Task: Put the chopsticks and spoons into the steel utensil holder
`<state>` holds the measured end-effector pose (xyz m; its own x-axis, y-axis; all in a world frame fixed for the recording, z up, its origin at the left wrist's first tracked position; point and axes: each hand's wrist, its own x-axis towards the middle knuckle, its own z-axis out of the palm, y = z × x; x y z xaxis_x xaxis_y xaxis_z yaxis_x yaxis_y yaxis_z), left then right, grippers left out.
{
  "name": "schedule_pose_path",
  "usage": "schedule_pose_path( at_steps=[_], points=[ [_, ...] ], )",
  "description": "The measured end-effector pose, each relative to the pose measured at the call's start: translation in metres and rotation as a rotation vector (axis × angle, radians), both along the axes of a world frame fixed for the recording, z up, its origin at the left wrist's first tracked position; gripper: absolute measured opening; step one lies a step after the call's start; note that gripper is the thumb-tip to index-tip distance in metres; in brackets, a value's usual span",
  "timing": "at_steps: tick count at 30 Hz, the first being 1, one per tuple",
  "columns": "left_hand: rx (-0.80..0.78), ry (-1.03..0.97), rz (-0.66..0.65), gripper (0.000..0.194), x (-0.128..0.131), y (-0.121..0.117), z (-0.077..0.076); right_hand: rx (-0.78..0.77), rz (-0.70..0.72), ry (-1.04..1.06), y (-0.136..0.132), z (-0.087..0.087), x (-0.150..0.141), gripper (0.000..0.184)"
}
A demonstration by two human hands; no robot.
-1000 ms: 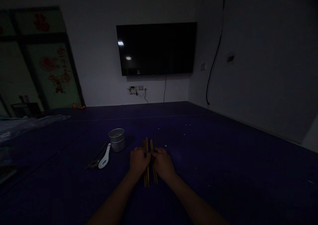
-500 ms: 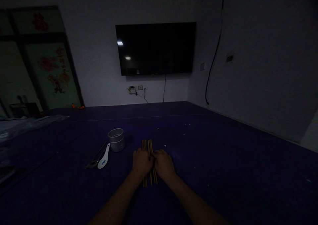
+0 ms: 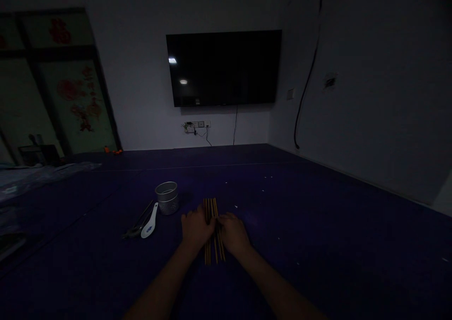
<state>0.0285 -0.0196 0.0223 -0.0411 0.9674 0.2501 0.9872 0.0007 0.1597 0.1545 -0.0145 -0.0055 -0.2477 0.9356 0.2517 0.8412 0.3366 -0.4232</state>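
Several slim wooden sticks, apparently chopsticks (image 3: 211, 206), lie side by side on the dark purple surface, pointing away from me. At their left side is my left hand (image 3: 195, 227), its thumb reaching across the middle of the bundle and its fingers curled at the edge. My right hand (image 3: 233, 234) pinches the right side of the bundle, fingers bent. The hands hide the middle of the sticks; their far and near ends show, the near ends slightly fanned. Dim light blurs the fingertips.
Left of the hands stand a silver metal cup (image 3: 167, 198), a white soup spoon (image 3: 150, 223) and a dark metal tool (image 3: 136, 229) that I cannot name exactly. White specks dot the surface (image 3: 318, 244). Clear plastic sheeting (image 3: 67, 171) lies far left. A television (image 3: 224, 70) hangs ahead.
My left hand has shifted left, uncovering more of the chopsticks, and its thumb is stretched toward them. My right hand has barely moved. The view has turned slightly.
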Motion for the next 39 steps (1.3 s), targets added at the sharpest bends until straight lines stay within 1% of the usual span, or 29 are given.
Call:
schedule_pose_path(
  at_steps=[3,6,13,17,22,26,29,33,36,39],
  points=[
    [-0.058,0.004,-0.046,0.047,-0.001,0.0,-0.001,0.008,0.031,-0.001,0.0,0.0,0.0,0.043],
    [-0.054,0.02,-0.081,0.043,-0.001,0.001,-0.004,0.009,0.061,0.017,-0.001,-0.001,0.0,0.045],
    [-0.056,0.043,-0.091,0.04,-0.001,0.004,-0.006,0.0,0.076,0.042,-0.001,0.0,-0.001,0.048],
    [-0.063,0.039,-0.107,0.039,-0.001,0.004,-0.005,0.008,0.054,0.032,-0.002,0.0,-0.002,0.046],
    [-0.059,0.024,-0.081,0.042,-0.001,0.004,-0.005,0.03,0.051,0.008,-0.001,0.0,-0.002,0.042],
    [-0.073,0.028,-0.058,0.043,-0.001,0.004,-0.005,0.046,0.049,-0.005,-0.002,0.002,-0.003,0.043],
    [-0.075,0.02,-0.056,0.044,-0.001,0.005,-0.006,0.045,0.035,0.006,-0.004,0.004,-0.003,0.044],
    [-0.051,-0.004,-0.029,0.047,-0.003,0.005,-0.006,0.058,0.01,-0.007,-0.008,0.009,-0.003,0.041],
    [-0.056,-0.016,-0.049,0.044,-0.002,0.005,-0.005,0.035,0.013,-0.022,-0.009,0.011,-0.003,0.041],
    [-0.069,-0.037,-0.066,0.04,-0.001,0.005,-0.005,0.024,0.043,-0.011,-0.009,0.01,-0.003,0.043]
  ],
)
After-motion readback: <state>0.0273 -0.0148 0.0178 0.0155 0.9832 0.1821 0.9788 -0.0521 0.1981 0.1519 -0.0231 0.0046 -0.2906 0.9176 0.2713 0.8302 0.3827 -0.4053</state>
